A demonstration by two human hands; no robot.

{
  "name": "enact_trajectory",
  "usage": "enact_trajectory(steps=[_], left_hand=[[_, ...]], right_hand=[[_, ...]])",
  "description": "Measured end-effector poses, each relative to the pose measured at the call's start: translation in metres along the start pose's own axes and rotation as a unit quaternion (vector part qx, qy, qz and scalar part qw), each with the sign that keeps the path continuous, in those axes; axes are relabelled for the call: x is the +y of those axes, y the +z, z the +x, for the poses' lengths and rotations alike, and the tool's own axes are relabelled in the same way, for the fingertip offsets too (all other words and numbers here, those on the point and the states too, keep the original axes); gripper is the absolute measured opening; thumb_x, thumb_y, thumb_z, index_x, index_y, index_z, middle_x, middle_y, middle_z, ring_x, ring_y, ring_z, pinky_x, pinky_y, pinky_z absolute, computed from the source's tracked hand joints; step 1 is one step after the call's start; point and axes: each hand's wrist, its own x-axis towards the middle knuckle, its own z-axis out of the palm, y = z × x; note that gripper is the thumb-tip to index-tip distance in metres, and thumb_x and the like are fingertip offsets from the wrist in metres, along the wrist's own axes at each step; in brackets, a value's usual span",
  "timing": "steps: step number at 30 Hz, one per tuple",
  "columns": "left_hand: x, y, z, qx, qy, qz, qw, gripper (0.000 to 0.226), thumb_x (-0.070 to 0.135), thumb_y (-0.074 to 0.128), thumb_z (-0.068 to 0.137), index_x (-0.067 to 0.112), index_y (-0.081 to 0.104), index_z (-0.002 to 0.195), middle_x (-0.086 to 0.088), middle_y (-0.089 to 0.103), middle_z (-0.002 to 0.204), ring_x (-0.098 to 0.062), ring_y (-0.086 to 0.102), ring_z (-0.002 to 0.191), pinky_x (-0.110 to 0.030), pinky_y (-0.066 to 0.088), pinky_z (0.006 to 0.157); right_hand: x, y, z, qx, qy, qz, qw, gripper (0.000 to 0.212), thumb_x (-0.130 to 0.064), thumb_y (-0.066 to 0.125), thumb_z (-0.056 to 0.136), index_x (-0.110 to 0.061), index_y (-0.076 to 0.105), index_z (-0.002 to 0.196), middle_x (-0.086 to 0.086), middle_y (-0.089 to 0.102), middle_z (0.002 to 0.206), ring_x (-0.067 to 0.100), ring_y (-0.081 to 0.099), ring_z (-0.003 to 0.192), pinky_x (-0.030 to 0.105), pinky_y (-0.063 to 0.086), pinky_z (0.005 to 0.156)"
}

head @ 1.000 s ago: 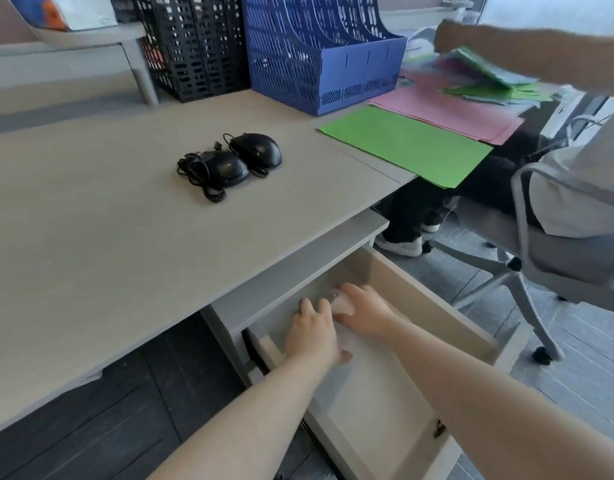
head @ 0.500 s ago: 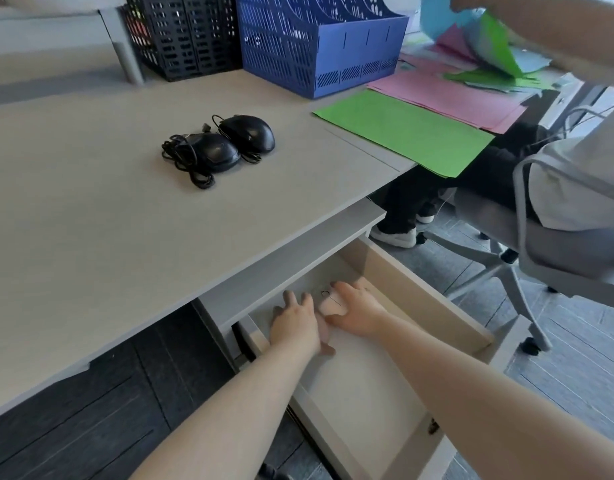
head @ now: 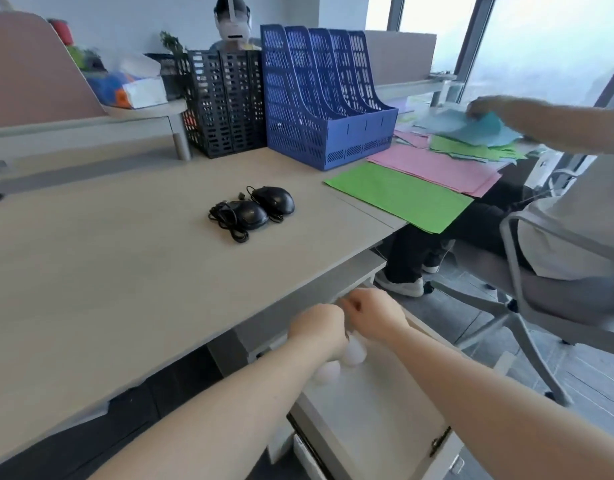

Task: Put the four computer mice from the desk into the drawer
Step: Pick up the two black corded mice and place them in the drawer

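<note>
Two black wired mice lie side by side on the desk, one nearer me point(head: 251, 214) with a coiled cable, the other point(head: 276, 199) just behind it to the right. Below the desk edge the drawer point(head: 385, 420) stands pulled out. Two white mice point(head: 354, 353) point(head: 328, 370) rest at its back left. My left hand point(head: 319, 329) hovers right over them, knuckles up, its fingers hidden. My right hand point(head: 376, 311) is beside it at the drawer's back, fingers curled, and I see nothing in it.
A blue file rack point(head: 326, 98) and a black one point(head: 226, 102) stand at the back of the desk point(head: 108, 271). Green point(head: 399, 197) and pink paper sheets lie to the right. A person on an office chair point(head: 540, 299) sits at the right, sorting papers.
Both my hands have lifted from deep in the drawer toward the desk edge. The two white mice now show beneath them. My view has tilted upward.
</note>
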Motion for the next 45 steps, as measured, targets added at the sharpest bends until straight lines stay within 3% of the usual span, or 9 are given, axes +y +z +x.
enact_trajectory(steps=[3,8,15,20,23,28,32,36,45], left_hand=[[-0.007,-0.029,-0.007,0.114,0.027,-0.065,0.991,0.021,0.023,0.048,0.088,0.014,0.062,0.101,-0.01,0.068,0.108,-0.034,0.062,0.102,-0.033,0.044,0.072],[-0.048,-0.065,0.005,0.265,0.011,-0.104,0.959,0.022,0.029,0.052,0.089,0.013,0.058,0.104,-0.007,0.058,0.115,-0.03,0.055,0.108,-0.036,0.046,0.078],[-0.121,-0.085,0.06,0.241,-0.097,-0.064,0.963,0.083,0.041,0.064,0.08,0.028,0.017,0.147,-0.005,0.01,0.156,-0.033,0.008,0.144,-0.05,0.037,0.106],[-0.148,-0.102,0.101,0.195,-0.103,-0.05,0.974,0.088,0.061,0.056,0.075,0.043,0.007,0.146,0.005,-0.006,0.161,-0.036,-0.012,0.146,-0.06,0.027,0.111],[-0.153,-0.108,0.121,0.149,-0.081,-0.042,0.985,0.082,0.057,0.052,0.075,0.048,0.009,0.144,0.007,-0.01,0.162,-0.035,-0.017,0.146,-0.061,0.021,0.114],[-0.147,-0.113,0.133,0.128,-0.074,-0.029,0.989,0.047,0.049,0.052,0.078,0.031,0.046,0.121,-0.006,0.025,0.151,-0.04,0.012,0.142,-0.057,0.034,0.107],[-0.142,-0.113,0.127,0.164,-0.07,-0.017,0.984,0.036,0.04,0.056,0.079,0.022,0.049,0.109,-0.009,0.039,0.129,-0.04,0.035,0.123,-0.049,0.045,0.095],[-0.137,-0.113,0.111,0.19,-0.057,0.007,0.98,0.037,0.028,0.061,0.08,0.019,0.05,0.115,-0.009,0.045,0.122,-0.037,0.045,0.115,-0.042,0.044,0.087],[-0.105,-0.098,0.048,0.175,-0.043,0.006,0.984,0.032,0.02,0.061,0.079,0.016,0.055,0.11,-0.009,0.05,0.119,-0.036,0.049,0.114,-0.039,0.044,0.087]], right_hand=[[-0.03,-0.022,0.0,0.116,-0.036,0.04,0.992,0.038,-0.04,0.047,0.093,-0.019,0.041,0.063,0.0,0.052,0.073,0.021,0.047,0.073,0.03,0.034,0.06],[-0.071,-0.039,0.03,0.156,-0.082,0.062,0.982,0.033,-0.041,0.05,0.093,-0.013,0.059,0.109,0.006,0.061,0.113,0.026,0.05,0.111,0.034,0.041,0.084],[-0.112,-0.027,0.099,0.107,-0.079,0.061,0.989,0.056,-0.039,0.056,0.087,-0.021,0.041,0.138,0.007,0.044,0.141,0.029,0.033,0.134,0.044,0.035,0.107],[-0.129,-0.019,0.15,0.051,-0.089,0.07,0.992,0.076,-0.032,0.059,0.08,-0.031,0.023,0.147,0.007,0.026,0.154,0.029,0.015,0.145,0.047,0.027,0.115],[-0.133,-0.014,0.172,0.02,-0.095,0.062,0.993,0.083,-0.032,0.059,0.076,-0.036,0.017,0.147,0.009,0.022,0.156,0.029,0.011,0.147,0.048,0.025,0.117],[-0.139,-0.014,0.188,0.0,-0.095,0.062,0.994,0.07,-0.036,0.059,0.079,-0.042,0.028,0.141,0.006,0.029,0.15,0.033,0.042,0.132,0.044,0.037,0.109],[-0.146,-0.019,0.18,0.035,-0.086,0.059,0.994,0.056,-0.032,0.062,0.076,-0.034,0.04,0.127,0.009,0.041,0.126,0.036,0.055,0.107,0.039,0.049,0.088],[-0.152,-0.028,0.166,0.027,-0.075,0.039,0.996,0.046,-0.028,0.062,0.076,-0.025,0.041,0.117,0.01,0.043,0.106,0.037,0.057,0.087,0.036,0.049,0.071],[-0.124,-0.055,0.094,0.0,-0.082,0.075,0.994,0.05,-0.009,0.056,0.078,-0.024,0.047,0.124,0.014,0.063,0.112,0.034,0.059,0.098,0.039,0.054,0.076]])
